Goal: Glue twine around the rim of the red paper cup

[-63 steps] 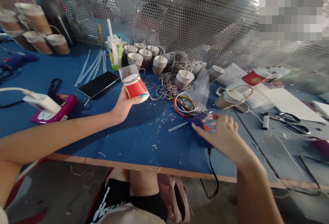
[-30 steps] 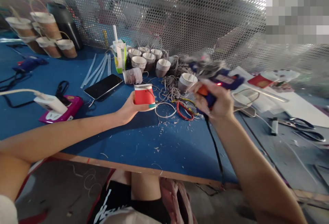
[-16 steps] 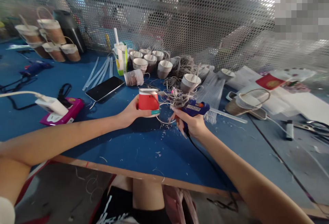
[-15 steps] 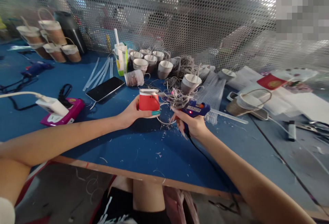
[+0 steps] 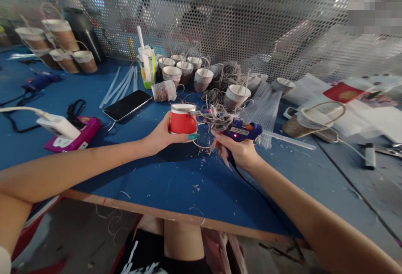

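A red cup with a white rim (image 5: 183, 122) is held by my left hand (image 5: 161, 138), its fingers wrapped round the side and the thumb along the bottom. My right hand (image 5: 240, 152) grips a blue glue gun (image 5: 243, 130) with a small red light and a clear glue stick (image 5: 287, 140) out of its back. Tangled grey-brown strands (image 5: 221, 119) cover the gun's front, so its nozzle is hard to make out. A thin loop of cord hangs between the cup and the gun.
White-rimmed small buckets (image 5: 172, 74) stand at the back, one lying sideways. On the left are a phone (image 5: 127, 105), a magenta power strip (image 5: 83, 131), another glue gun (image 5: 40, 81) and stacked buckets (image 5: 64, 35). Clear sticks (image 5: 265, 106), a bucket (image 5: 297, 125) and papers lie right.
The view has shifted slightly. The strands at the gun's front now reach over the right edge of the red cup. Both hands keep their hold.
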Demonstrator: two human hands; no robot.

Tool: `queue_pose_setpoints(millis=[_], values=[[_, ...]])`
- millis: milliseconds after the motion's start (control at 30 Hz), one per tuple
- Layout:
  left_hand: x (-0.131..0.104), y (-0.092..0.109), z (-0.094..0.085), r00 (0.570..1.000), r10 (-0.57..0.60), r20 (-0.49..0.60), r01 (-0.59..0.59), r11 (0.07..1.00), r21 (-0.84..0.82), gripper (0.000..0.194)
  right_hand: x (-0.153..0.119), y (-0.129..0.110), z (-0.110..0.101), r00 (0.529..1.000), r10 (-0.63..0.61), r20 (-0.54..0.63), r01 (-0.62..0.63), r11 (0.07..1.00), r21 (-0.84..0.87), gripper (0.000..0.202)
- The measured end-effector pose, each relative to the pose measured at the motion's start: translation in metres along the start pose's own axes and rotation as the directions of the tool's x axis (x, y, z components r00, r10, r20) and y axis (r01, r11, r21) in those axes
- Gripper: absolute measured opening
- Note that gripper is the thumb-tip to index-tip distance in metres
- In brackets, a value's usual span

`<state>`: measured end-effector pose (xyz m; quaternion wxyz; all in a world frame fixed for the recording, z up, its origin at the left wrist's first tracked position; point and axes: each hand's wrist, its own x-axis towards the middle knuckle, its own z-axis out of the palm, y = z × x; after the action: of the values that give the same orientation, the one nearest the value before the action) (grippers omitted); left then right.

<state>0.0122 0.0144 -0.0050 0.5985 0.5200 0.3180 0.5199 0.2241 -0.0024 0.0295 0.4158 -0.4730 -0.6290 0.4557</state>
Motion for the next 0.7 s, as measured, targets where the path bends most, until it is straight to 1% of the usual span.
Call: queue_pose_setpoints(millis=[133,233,400,533,700], values=[[0.0,-0.0003,0.0004,1.0,0.023,-0.006,-0.023,0.999,0.031,0.062,-0.0002,-0.0021,-0.0002,1.0,0.009,-0.014,-0.01,0.999,-0.031,0.053],[0.0001,0.0001,0.0007,1.0,0.009,-0.019,-0.008,0.999,0.035,0.064,0.0002,-0.0029,0.0001,0.999,0.032,-0.018,-0.032,0.999,-0.033,0.049],[0.0002,-0.0006,0.0006,1.0,0.001,-0.032,0.0,1.0,0.028,0.064,0.0007,-0.0035,0.0005,1.0,0.008,-0.011,-0.009,0.999,-0.053,0.051],[0.0005,-0.0005,0.0004,1.0,0.009,-0.018,-0.009,1.0,0.019,0.064,0.0012,-0.002,-0.0002,0.999,0.023,-0.033,-0.026,0.997,-0.075,0.051],[0.0005,0.0017,0.0007,1.0,0.004,-0.023,-0.004,1.0,0.012,0.063,0.0012,-0.0013,-0.0009,0.999,0.017,-0.031,-0.019,0.997,-0.071,0.051]])
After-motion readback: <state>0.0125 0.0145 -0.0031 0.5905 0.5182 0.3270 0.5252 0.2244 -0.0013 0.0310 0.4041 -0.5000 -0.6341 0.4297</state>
